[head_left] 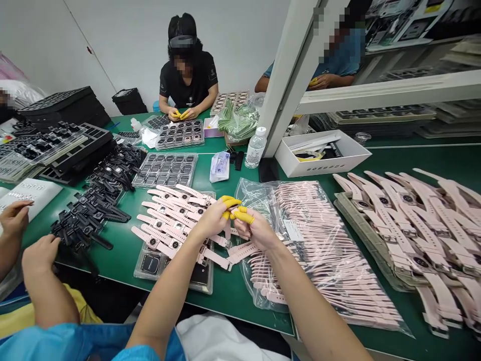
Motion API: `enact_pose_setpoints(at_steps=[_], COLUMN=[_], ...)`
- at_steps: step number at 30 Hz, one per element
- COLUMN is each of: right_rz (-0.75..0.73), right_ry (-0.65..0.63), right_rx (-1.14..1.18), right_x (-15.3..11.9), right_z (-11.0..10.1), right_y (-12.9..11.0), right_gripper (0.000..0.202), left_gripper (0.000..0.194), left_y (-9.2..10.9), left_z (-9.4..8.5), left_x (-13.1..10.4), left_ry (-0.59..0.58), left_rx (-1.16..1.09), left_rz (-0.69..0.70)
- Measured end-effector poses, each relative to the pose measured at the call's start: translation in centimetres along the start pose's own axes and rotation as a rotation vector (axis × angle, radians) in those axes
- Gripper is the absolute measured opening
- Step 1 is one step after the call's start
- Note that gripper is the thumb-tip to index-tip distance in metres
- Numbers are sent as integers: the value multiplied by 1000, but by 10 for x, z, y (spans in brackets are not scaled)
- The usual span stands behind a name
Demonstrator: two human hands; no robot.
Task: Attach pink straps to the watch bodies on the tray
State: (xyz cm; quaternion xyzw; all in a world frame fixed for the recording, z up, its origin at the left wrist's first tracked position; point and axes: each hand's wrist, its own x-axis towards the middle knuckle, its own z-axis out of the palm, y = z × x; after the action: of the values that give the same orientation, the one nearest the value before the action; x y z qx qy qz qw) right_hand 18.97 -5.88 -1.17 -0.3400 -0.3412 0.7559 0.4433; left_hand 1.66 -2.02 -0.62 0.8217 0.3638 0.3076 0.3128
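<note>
Both my hands meet over the middle of the green table, yellow finger cots on several fingertips. My left hand (215,219) is closed, pinching a small part of a pink watch strap from the left. My right hand (259,229) is closed on it from the other side. The piece between the fingertips is mostly hidden, so I cannot tell whether a watch body is on it. A pink watch strap (240,252) extends below my hands. Left of them, rows of smartwatches with pink straps (158,224) lie across a clear plastic tray (143,271).
Right of my hands lies a clear bag of pink straps (300,215); farther right, pink-strapped watches (421,215) cover stacked trays. Black-strapped watches (88,215) lie left, near another person's hands (39,255). Beyond are a bottle (255,148), a white box (323,155) and a co-worker (190,75).
</note>
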Motion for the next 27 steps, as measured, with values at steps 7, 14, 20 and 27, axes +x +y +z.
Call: enact_pose_setpoints(at_steps=[7, 14, 20, 27], right_rz=[-58, -49, 20, 33], right_ry=[33, 64, 96, 84], right_rx=[143, 141, 62, 41], right_x=[2, 3, 4, 4], right_z=[3, -1, -2, -1], right_y=[1, 0, 4, 5], right_gripper=[40, 47, 50, 51], left_gripper=[43, 45, 41, 33], left_y=[2, 16, 8, 8], left_z=[5, -2, 0, -2], left_x=[-2, -3, -3, -3], left_ry=[34, -63, -88, -106], left_rx=[26, 6, 229, 200], left_rz=[-38, -94, -46, -63])
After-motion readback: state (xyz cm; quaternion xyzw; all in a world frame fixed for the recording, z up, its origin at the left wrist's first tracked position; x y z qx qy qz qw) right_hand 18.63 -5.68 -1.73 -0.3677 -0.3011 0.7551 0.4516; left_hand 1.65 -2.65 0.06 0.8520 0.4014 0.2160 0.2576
